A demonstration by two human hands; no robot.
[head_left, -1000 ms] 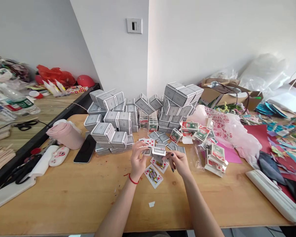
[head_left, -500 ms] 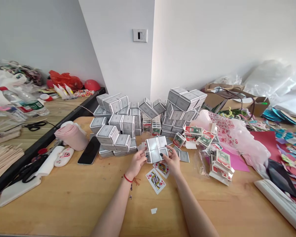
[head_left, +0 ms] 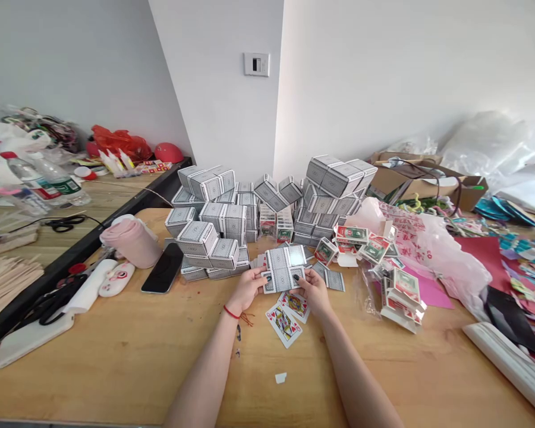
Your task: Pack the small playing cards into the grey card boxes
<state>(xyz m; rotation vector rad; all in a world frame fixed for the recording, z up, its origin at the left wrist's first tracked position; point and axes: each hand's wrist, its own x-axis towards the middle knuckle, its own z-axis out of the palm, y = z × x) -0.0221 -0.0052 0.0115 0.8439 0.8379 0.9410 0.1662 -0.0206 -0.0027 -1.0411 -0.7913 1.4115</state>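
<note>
Between my two hands is a piece of joined playing cards [head_left: 278, 268], grey patterned backs facing up. My left hand [head_left: 246, 291] pinches its lower left part, and my right hand [head_left: 315, 291] grips the lower right side with the thumb on top. Two face-up playing cards, a queen of hearts [head_left: 284, 325] and another picture card [head_left: 296, 304], lie on the table just below. Behind my hands rise stacked blocks of grey-backed cards [head_left: 198, 239]. A few loose cards [head_left: 334, 279] rest right of my right hand.
Opened card boxes [head_left: 403, 288] and a crumpled plastic bag [head_left: 441, 255] lie to the right. On the left are a black phone [head_left: 162, 270], a pink roll [head_left: 134, 241] and a white computer mouse [head_left: 116, 279]. A paper scrap [head_left: 280, 377] lies near the front.
The joined cards have tilted slightly in my hands, and the bright glare has moved to their upper right. My view has shifted a little; the surrounding things stay put.
</note>
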